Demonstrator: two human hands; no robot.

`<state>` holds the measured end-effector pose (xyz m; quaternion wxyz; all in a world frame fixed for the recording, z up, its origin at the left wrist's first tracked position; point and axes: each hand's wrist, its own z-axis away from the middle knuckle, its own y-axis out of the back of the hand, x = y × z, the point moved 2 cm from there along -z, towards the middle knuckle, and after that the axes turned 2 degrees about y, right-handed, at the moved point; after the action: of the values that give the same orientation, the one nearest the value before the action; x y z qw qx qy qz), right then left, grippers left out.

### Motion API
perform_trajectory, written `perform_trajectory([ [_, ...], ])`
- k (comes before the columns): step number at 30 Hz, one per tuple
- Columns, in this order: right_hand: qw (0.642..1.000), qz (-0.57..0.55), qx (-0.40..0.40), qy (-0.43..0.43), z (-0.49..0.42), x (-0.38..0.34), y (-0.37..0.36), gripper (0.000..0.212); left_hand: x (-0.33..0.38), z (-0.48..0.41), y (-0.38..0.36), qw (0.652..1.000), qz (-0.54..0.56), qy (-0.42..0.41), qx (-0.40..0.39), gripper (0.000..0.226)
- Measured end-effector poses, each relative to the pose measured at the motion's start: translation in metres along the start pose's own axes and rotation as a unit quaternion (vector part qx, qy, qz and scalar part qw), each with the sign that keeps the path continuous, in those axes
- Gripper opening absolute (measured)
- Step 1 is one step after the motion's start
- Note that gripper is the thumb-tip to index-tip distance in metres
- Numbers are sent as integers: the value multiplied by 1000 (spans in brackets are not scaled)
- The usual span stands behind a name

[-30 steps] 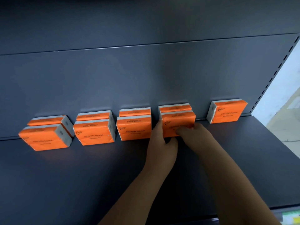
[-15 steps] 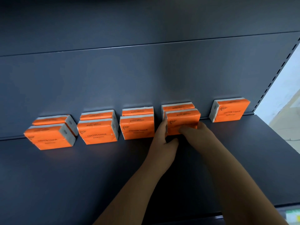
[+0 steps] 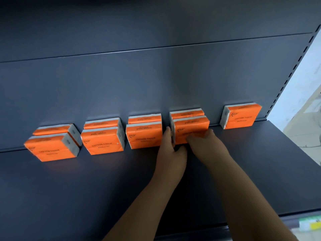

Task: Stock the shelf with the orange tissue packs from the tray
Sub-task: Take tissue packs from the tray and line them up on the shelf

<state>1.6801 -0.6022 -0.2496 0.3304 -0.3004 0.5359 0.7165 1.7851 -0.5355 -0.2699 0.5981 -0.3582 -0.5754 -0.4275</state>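
Currently nine orange packs (image 3: 102, 144) on shelf (image 3: 86, 188): four two-deep pairs, lone pack (image 3: 243, 117) at right; left hand (image 3: 171, 153) straight-fingered against fourth front pack (image 3: 192, 125), right hand (image 3: 206, 145) bent over its face (grip or push unclear); tray unseen, remainder unknown.

Your left hand (image 3: 171, 156) and right hand (image 3: 208, 146) are bare; left forearm (image 3: 139, 206) and right forearm (image 3: 251, 197) are bare too, unsleeved.
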Motion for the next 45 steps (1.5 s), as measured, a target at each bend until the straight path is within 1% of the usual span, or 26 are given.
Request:
perform_trajectory([
  [1, 999, 33, 15, -3, 0, 1, 0, 72, 1, 1, 1, 1000, -6, -1, 12, 69],
  [2, 998, 64, 29, -6, 2, 2, -1, 71, 3, 2, 1, 1000, -18, -13, 13, 62],
  [4, 993, 106, 47, -6, 8, 2, 1, 61, 8, 7, 0, 996, -63, -61, 8, 49],
  [6, 989, 128, 68, 14, 16, 0, 6, 47, 12, 13, 2, 984, -128, -120, 18, 49],
  [7, 987, 132, 81, 30, 20, -1, 8, 43, 16, 16, 4, 974, -171, -147, 38, 50],
  [9, 981, 145, 104, 73, 30, -7, 11, 41, 30, 25, 8, 935, -263, -225, 83, 48],
  [11, 974, 153, 123, 117, 39, -14, 12, 45, 41, 34, 13, 888, -333, -295, 115, 48],
  [13, 968, 138, 145, 150, 46, -16, 9, 52, 46, 37, 21, 856, -373, -328, 141, 50],
  [14, 966, 129, 159, 160, 51, -18, 8, 60, 46, 38, 26, 847, -385, -332, 154, 48],
  [16, 961, 105, 187, 172, 60, -22, 7, 75, 47, 41, 33, 837, -403, -328, 174, 46],
  [17, 959, 102, 193, 181, 65, -25, 6, 76, 48, 43, 36, 833, -412, -325, 178, 46],
  [20, 951, 116, 189, 217, 80, -30, 2, 72, 52, 51, 45, 827, -430, -313, 183, 48],
  [22, 947, 110, 183, 239, 89, -31, -3, 69, 55, 56, 54, 816, -448, -313, 189, 51],
  [27, 942, 121, 160, 270, 110, -33, -15, 68, 61, 66, 86, 761, -542, -298, 194, 60],
  [31, 943, 127, 135, 276, 124, -37, -23, 72, 58, 77, 111, 758, -571, -249, 194, 63],
  [35, 948, 96, 123, 277, 144, -43, -33, 74, 63, 100, 124, 763, -574, -223, 195, 69],
  [39, 939, 75, 123, 313, 181, -54, -55, 70, 67, 135, 138, 745, -598, -201, 216, 69],
  [43, 927, 91, 67, 357, 225, -67, -91, 66, 65, 176, 174, 736, -616, -137, 247, 66],
  [45, 923, 85, 40, 374, 245, -77, -104, 65, 64, 202, 198, 733, -613, -96, 279, 72],
])
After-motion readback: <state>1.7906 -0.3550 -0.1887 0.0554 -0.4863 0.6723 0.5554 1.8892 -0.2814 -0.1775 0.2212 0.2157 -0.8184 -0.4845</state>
